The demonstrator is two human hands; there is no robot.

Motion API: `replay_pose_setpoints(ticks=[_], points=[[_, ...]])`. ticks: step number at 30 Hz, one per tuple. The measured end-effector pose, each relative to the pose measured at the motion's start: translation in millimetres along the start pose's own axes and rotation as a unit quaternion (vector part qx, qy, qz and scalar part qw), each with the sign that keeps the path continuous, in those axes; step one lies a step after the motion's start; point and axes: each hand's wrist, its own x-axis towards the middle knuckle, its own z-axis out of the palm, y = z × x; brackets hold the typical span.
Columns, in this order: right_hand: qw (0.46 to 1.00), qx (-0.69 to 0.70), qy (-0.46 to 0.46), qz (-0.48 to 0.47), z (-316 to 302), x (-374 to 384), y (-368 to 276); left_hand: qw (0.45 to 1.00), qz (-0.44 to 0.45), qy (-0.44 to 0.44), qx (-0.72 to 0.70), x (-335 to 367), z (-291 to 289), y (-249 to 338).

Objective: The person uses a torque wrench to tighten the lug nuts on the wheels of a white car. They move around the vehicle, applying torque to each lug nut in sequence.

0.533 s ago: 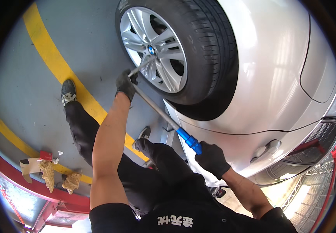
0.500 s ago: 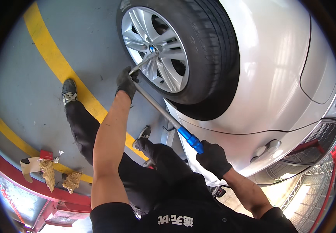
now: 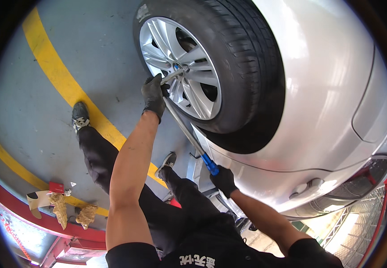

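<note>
With the left hand (image 3: 154, 94) gripping the far bend of the wrench (image 3: 182, 123) and the right hand (image 3: 223, 181) its near blue handle (image 3: 210, 164), levering at the far wheel (image 3: 204, 78) seems in hand, calling next for steady pressure, tip seated.

The left arm (image 3: 129, 178) reaches far; the left hand (image 3: 154, 95) curls. The right hand (image 3: 223, 180), nearer, seems curled too.

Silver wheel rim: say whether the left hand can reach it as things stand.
Likely yes: the left hand appears near the silver wheel rim, nothing visible blocking it, though it grips the wrench.
</note>
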Motion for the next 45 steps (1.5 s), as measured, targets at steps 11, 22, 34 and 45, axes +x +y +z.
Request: replay_pose_setpoints(ticks=[11,22,34,45], points=[[0.997,-0.038,0.072,-0.013,27,9,10,0.998,-0.002,0.056,0.028,1,-2,-12],[0.989,0.051,0.133,-0.045,96,70,21,0.992,0.089,0.029,0.08,0,6,-3],[0.986,0.055,0.138,-0.072,105,74,13,0.987,0.135,-0.002,0.086,-5,-10,-3],[0.996,-0.035,0.018,-0.085,-3,-8,4,0.999,-0.009,0.044,-0.011,-5,-30,4]])
